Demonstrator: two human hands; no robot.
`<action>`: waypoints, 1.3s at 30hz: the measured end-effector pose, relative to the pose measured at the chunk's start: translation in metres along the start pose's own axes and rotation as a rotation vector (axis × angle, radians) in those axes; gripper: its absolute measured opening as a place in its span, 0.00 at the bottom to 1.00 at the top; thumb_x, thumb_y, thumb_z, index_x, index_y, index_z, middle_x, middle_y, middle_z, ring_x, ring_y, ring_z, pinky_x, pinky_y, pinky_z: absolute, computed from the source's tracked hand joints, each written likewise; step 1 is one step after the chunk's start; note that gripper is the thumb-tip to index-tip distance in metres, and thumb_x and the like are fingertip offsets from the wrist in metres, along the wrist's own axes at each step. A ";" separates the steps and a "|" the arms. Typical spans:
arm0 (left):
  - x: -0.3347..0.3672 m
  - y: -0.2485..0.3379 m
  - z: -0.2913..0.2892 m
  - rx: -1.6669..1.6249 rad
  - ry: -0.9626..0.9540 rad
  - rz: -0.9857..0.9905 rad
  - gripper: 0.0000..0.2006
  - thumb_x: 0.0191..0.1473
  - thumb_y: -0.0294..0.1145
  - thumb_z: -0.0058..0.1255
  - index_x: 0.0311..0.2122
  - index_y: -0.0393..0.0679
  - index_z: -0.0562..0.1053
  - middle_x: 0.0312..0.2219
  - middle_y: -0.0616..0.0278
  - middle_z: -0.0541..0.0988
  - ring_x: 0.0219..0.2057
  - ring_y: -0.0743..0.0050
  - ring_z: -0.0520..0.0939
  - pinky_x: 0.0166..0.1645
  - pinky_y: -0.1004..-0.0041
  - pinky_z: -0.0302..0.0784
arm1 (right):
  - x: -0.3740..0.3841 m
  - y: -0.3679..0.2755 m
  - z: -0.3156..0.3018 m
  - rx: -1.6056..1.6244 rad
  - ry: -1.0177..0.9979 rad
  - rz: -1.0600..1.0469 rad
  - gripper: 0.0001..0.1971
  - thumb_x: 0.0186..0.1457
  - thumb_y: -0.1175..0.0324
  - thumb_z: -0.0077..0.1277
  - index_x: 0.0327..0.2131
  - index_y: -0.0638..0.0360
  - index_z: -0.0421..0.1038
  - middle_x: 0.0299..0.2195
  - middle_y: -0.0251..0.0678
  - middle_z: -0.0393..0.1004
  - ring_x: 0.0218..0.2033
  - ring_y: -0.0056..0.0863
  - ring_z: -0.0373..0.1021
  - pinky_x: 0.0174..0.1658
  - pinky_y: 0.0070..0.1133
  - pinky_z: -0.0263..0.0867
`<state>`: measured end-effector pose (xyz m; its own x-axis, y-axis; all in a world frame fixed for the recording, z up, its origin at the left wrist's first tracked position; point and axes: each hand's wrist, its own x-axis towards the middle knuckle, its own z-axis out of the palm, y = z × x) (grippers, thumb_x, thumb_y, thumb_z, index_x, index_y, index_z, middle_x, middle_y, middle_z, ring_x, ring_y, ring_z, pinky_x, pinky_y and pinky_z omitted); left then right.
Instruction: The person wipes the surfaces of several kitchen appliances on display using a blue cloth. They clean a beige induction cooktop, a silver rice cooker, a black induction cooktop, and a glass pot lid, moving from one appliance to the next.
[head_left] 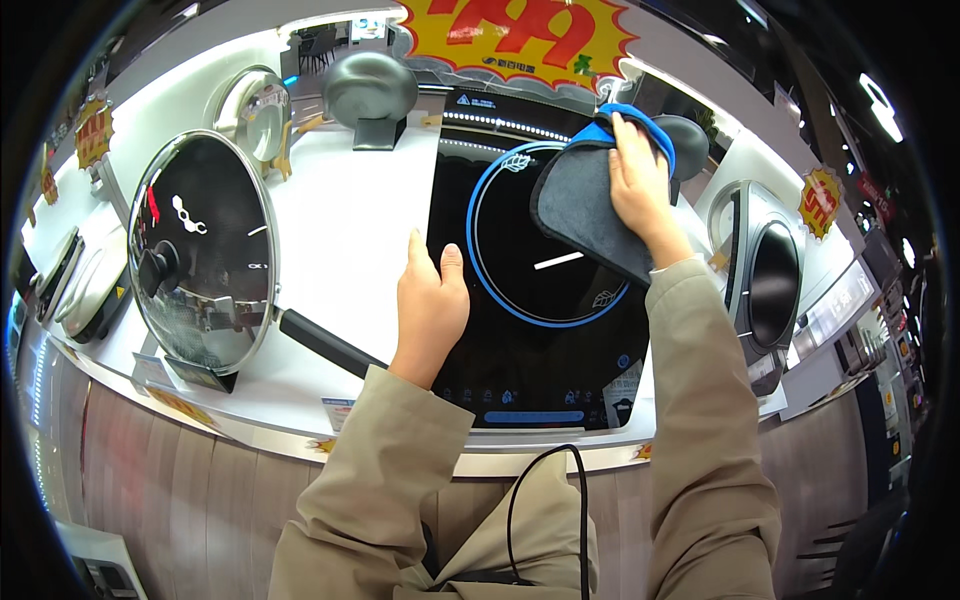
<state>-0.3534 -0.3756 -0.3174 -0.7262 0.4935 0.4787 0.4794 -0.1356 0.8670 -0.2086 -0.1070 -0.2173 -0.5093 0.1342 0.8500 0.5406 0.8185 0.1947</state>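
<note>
A black glass induction cooktop (540, 350) with a blue ring and leaf marks lies on the white counter in front of me. My right hand (640, 180) holds a grey and blue cleaning cloth (590, 200) over the far right part of the ring, its fingers stretched along the folded blue edge. Part of the ring is hidden under the cloth. At the cooktop's left edge is my left hand (432, 312), thumb and forefinger apart and nothing in it; its other fingers are mostly hidden.
To the left stands a pan (330, 340) with a glass lid (205, 250), its black handle reaching toward my left sleeve. Dark rounded objects on stands (370, 88) are behind. A silver-framed appliance (770, 280) is at the right. A yellow and red sign (515, 40) hangs over the back edge.
</note>
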 end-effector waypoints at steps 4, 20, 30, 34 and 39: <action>0.003 -0.006 -0.001 -0.068 0.020 0.043 0.21 0.62 0.30 0.46 0.56 0.27 0.66 0.43 0.35 0.79 0.46 0.39 0.80 0.52 0.59 0.74 | 0.020 -0.056 0.008 -0.028 0.039 -0.044 0.26 0.64 0.61 0.42 0.65 0.51 0.57 0.61 0.42 0.64 0.62 0.39 0.60 0.61 0.44 0.53; 0.006 0.001 -0.003 -0.088 0.003 0.001 0.13 0.61 0.24 0.46 0.50 0.32 0.72 0.32 0.52 0.81 0.32 0.65 0.80 0.41 0.68 0.74 | 0.035 -0.093 0.000 0.167 -0.113 0.084 0.36 0.58 0.45 0.47 0.67 0.47 0.54 0.65 0.41 0.59 0.65 0.40 0.57 0.64 0.39 0.54; 0.005 -0.006 -0.002 -0.156 0.008 0.026 0.13 0.60 0.23 0.46 0.50 0.33 0.72 0.30 0.55 0.80 0.29 0.67 0.79 0.39 0.70 0.73 | 0.000 -0.058 0.003 0.113 -0.013 0.174 0.28 0.62 0.60 0.44 0.66 0.44 0.57 0.59 0.36 0.67 0.54 0.41 0.67 0.55 0.41 0.62; 0.006 -0.005 0.002 -0.130 0.038 0.051 0.13 0.60 0.23 0.47 0.49 0.32 0.72 0.30 0.53 0.80 0.29 0.65 0.79 0.39 0.69 0.73 | 0.031 -0.117 0.015 0.076 0.002 0.071 0.28 0.63 0.59 0.43 0.66 0.44 0.57 0.58 0.34 0.67 0.58 0.37 0.64 0.56 0.38 0.59; 0.007 -0.006 0.004 -0.023 0.031 -0.005 0.12 0.58 0.24 0.49 0.46 0.31 0.72 0.32 0.46 0.81 0.32 0.52 0.81 0.41 0.65 0.74 | 0.050 -0.165 0.020 0.208 -0.029 -0.096 0.26 0.63 0.60 0.44 0.65 0.44 0.59 0.60 0.34 0.66 0.59 0.36 0.63 0.57 0.35 0.58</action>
<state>-0.3595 -0.3680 -0.3194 -0.7438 0.4671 0.4781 0.4646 -0.1530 0.8722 -0.3367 -0.2239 -0.2166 -0.5724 0.0640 0.8174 0.3405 0.9255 0.1660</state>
